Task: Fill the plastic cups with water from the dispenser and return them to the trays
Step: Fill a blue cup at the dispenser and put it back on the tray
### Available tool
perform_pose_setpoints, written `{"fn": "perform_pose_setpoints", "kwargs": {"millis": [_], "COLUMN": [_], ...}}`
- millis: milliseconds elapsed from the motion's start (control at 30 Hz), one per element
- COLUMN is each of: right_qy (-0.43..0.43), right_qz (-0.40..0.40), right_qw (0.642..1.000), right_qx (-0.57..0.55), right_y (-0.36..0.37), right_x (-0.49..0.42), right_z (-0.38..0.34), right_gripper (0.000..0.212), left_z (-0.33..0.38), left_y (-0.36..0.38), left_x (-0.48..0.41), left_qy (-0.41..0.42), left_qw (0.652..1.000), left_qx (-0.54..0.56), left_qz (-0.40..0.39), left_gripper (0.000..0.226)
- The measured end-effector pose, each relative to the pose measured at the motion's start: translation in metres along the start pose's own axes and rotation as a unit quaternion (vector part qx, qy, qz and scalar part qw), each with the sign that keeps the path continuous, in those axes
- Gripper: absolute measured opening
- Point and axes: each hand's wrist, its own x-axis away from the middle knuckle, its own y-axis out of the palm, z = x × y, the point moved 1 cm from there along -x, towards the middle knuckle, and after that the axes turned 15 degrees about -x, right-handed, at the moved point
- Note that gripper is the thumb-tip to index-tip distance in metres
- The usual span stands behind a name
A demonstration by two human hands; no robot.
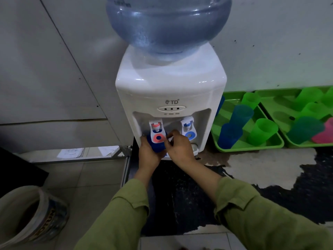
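A white water dispenser (171, 91) stands on a dark counter with a blue bottle (168, 24) on top. My left hand (148, 156) grips a blue plastic cup (158, 146) under the red tap (158, 133) on the left. My right hand (180, 148) is beside the cup, its curled fingertips at the red tap's lever. The blue tap (188, 129) on the right is untouched. Two green trays (275, 141) (266, 103) to the right hold blue, teal and green cups (262, 133). The water level in the held cup is hidden.
A worn black-and-white counter surface (270, 165) lies in front of the trays. A pink object (324, 136) sits in the right tray. On the tiled floor at lower left stands a white bucket (30, 215). Grey wall panels are behind.
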Motion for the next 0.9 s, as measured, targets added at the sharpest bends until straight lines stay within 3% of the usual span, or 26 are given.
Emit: {"fn": "perform_pose_setpoints", "kwargs": {"millis": [100,267,600,900], "right_qy": [-0.005,-0.004,-0.018,-0.024], "right_qz": [0.007,-0.025,-0.076,-0.117], "right_qw": [1.000,0.999,0.997,0.993], "right_qx": [-0.011,0.030,0.001,0.015], "right_y": [-0.007,-0.031,-0.098,-0.172], "right_x": [0.010,0.019,0.038,0.060], "right_z": [0.005,0.019,0.059,0.114], "right_gripper": [0.019,0.014,0.009,0.015], "left_z": [0.001,-0.001,0.006,0.041], "left_y": [0.002,0.008,0.035,0.083], "left_x": [0.004,0.017,0.071,0.144], "left_qy": [-0.008,-0.032,-0.109,-0.109], "left_qw": [0.999,0.998,0.988,0.990], "left_qx": [0.042,0.043,0.062,0.067], "left_qz": [0.001,0.019,0.092,0.067], "left_gripper": [0.059,0.079,0.073,0.073]}}
